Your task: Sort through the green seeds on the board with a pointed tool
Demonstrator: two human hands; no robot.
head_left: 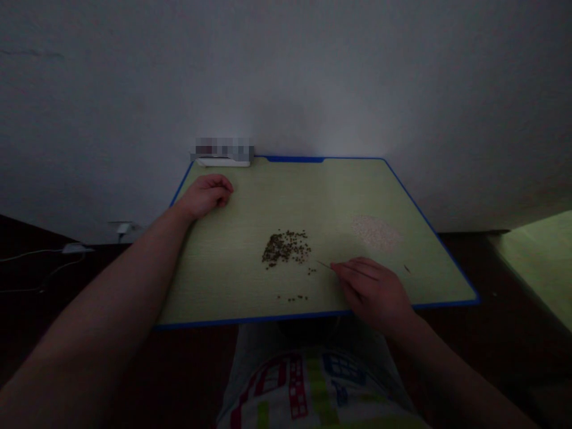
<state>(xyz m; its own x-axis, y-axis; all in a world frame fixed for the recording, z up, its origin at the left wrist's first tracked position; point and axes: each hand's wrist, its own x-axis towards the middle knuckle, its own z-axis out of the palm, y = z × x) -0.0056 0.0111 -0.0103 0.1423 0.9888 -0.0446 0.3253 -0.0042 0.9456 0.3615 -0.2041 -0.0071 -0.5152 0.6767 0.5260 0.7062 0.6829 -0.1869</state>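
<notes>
Dim overall, dark corners, wide-angle edge warping.

Tabletop [214, 274]: loose seeds [286, 247] are lying at centre, finer grains [375, 233] are lying to their right, wall [313, 77] is standing behind.

Surface: pale green tabletop [223, 280] with a blue edge [295, 159], seen in dim light
Centre: loose heap of dark seeds [286, 247], the main pile on the board
Near side: a few stray seeds [292, 297] scattered between the heap and the front edge
Right: thin patch of pale fine grains [375, 233], well apart from the heap, with a lone dark speck [407, 269] near it
Far corner: white object [221, 162] at the rear left edge, partly blurred
Hands: left hand [205, 195] curled on the far left; right hand [373, 295] resting at the front edge
</notes>
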